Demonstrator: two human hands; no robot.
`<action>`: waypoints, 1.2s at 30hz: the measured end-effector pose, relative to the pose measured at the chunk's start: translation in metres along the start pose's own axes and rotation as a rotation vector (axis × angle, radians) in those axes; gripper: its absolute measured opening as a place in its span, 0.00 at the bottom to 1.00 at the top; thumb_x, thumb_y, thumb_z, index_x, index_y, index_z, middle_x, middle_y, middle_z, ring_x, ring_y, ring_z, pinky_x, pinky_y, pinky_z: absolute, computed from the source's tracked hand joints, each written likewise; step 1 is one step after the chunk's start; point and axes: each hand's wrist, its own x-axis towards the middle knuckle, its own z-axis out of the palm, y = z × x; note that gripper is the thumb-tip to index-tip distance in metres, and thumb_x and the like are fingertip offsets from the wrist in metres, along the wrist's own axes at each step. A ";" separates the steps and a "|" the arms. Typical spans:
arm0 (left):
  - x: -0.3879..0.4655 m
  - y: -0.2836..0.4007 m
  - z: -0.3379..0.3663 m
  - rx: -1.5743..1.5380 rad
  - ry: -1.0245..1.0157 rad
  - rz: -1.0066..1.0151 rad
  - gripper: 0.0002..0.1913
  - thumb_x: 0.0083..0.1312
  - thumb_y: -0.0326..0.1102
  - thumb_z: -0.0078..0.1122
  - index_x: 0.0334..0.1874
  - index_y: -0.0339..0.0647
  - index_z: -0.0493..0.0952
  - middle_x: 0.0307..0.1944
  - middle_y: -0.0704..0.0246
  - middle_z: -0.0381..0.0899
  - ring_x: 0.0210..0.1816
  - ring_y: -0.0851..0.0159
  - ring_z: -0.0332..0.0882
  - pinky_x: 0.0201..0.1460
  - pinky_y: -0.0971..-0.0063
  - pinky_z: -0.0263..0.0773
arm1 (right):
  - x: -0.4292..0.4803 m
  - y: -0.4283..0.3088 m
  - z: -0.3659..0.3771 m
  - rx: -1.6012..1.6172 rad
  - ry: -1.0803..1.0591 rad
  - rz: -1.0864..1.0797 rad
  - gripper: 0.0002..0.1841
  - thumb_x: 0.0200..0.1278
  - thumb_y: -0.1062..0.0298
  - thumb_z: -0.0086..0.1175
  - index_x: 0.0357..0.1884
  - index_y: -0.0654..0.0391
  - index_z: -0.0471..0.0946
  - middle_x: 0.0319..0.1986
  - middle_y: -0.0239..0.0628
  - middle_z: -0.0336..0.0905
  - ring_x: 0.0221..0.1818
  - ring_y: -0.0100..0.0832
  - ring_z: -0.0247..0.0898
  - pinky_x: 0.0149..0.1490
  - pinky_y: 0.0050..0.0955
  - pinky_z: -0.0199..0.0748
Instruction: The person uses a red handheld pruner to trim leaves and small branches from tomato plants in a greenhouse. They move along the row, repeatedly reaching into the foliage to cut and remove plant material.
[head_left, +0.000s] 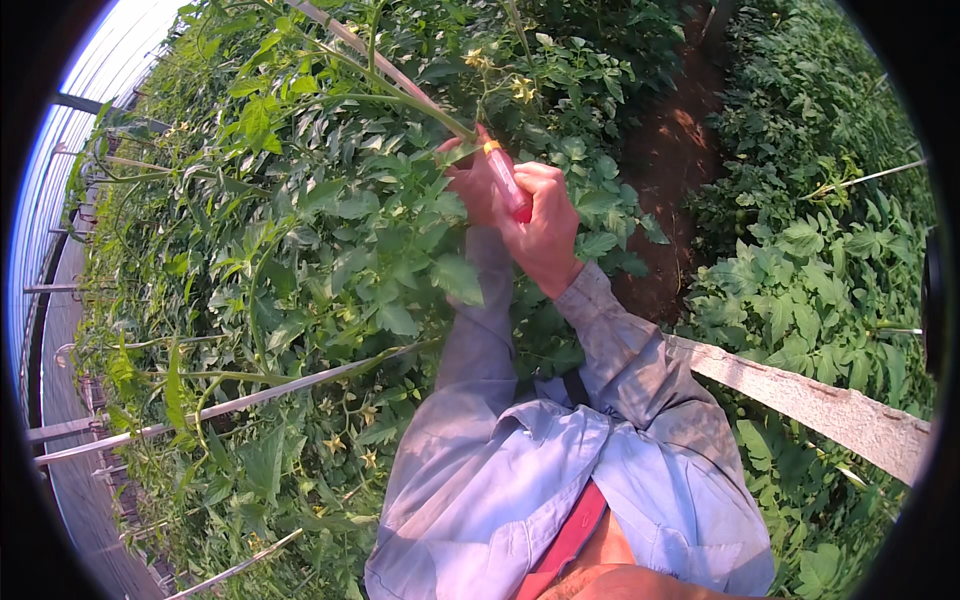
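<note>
My right hand (546, 225) grips a small clear tube-shaped bottle (504, 176) with pink-red contents and a yellow collar. The bottle is tilted, its collar end pointing up and left. Behind it, my left hand (477, 187) closes around a green tomato stem (427, 107), partly hidden by leaves and the bottle. A pale support string (382, 66) runs beside that stem. Just above my fingers stands a cluster of yellow tomato flowers (523, 88) on a thin stalk.
Dense tomato foliage (337, 217) fills the left side, with another row (810, 300) to the right. Bare brown soil (671, 165) lies between them. A rough pale beam (810, 401) crosses beside my right elbow. Another pale string (225, 405) stretches at lower left, near the ribbed translucent wall (97, 52).
</note>
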 end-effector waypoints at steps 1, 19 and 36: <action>-0.001 0.002 0.001 0.023 0.011 -0.009 0.13 0.73 0.33 0.73 0.49 0.41 0.75 0.27 0.68 0.82 0.23 0.72 0.80 0.23 0.76 0.75 | 0.000 0.001 0.000 -0.004 -0.007 0.002 0.20 0.58 0.75 0.74 0.48 0.62 0.74 0.46 0.48 0.82 0.45 0.46 0.84 0.47 0.37 0.84; 0.004 -0.016 -0.004 0.053 -0.010 0.022 0.11 0.75 0.32 0.70 0.51 0.42 0.75 0.30 0.72 0.80 0.28 0.75 0.77 0.29 0.78 0.73 | 0.002 -0.002 -0.002 0.083 0.002 0.160 0.19 0.60 0.75 0.73 0.48 0.62 0.75 0.46 0.47 0.82 0.43 0.42 0.84 0.47 0.35 0.83; -0.007 0.002 -0.009 0.266 -0.022 0.019 0.12 0.75 0.31 0.68 0.54 0.38 0.76 0.37 0.69 0.85 0.36 0.75 0.81 0.39 0.78 0.75 | 0.013 0.001 -0.007 0.328 0.132 0.581 0.18 0.64 0.71 0.73 0.47 0.61 0.74 0.39 0.39 0.83 0.37 0.29 0.82 0.43 0.31 0.83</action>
